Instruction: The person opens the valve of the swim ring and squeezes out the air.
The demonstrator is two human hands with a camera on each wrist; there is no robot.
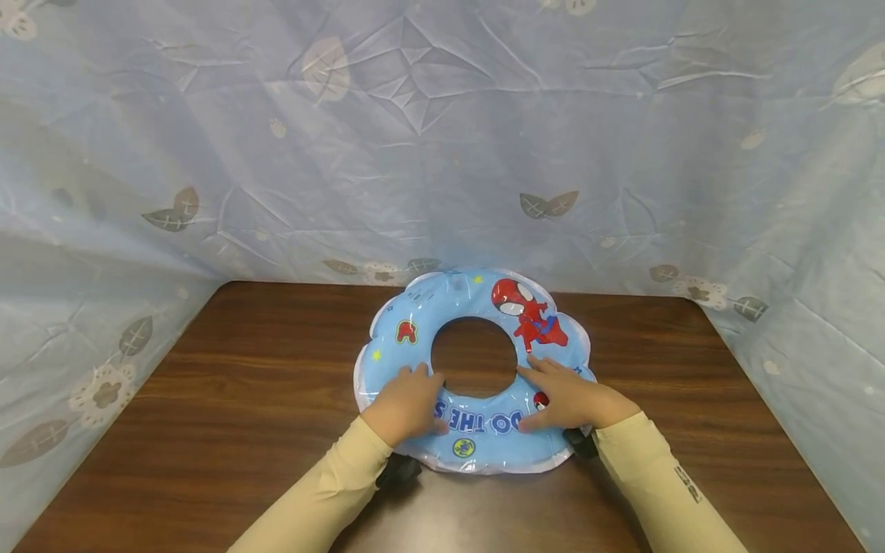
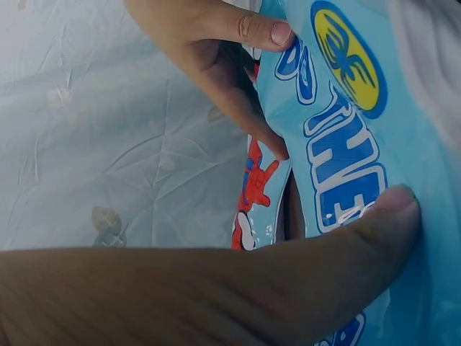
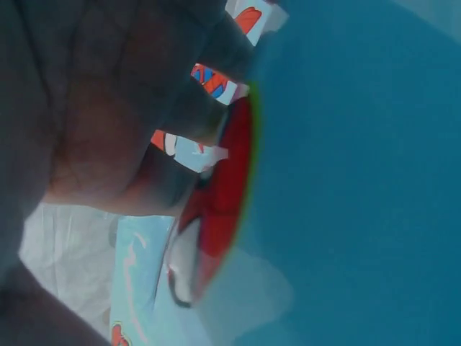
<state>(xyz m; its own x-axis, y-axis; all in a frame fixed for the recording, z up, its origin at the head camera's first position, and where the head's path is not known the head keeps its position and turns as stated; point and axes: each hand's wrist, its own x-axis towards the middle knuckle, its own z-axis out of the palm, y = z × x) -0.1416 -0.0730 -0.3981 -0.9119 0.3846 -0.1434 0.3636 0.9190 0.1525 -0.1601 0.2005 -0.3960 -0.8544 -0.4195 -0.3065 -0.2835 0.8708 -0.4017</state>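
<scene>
A light blue inflatable swim ring (image 1: 442, 303) with a scalloped white edge lies on the table, printed with a red cartoon figure and upside-down blue letters. My left hand (image 1: 408, 407) rests on its near left part, fingers spread towards the central hole. On the near right part lies my right hand (image 1: 563, 395), thumb and fingers apart. The left wrist view shows the left thumb (image 2: 346, 259) across the lettering, and the right thumb on the ring's surface beyond it. Seen from the right wrist, the right fingers (image 3: 151, 130) reach over the blue vinyl (image 3: 353, 180).
The ring sits on a dark brown wooden table (image 1: 276, 353), its far edge close to a pale blue curtain (image 1: 442, 153) with leaf prints. Curtain also hangs along both sides. Black wrist mounts (image 1: 399, 470) show beneath the cream sleeves (image 1: 318, 488).
</scene>
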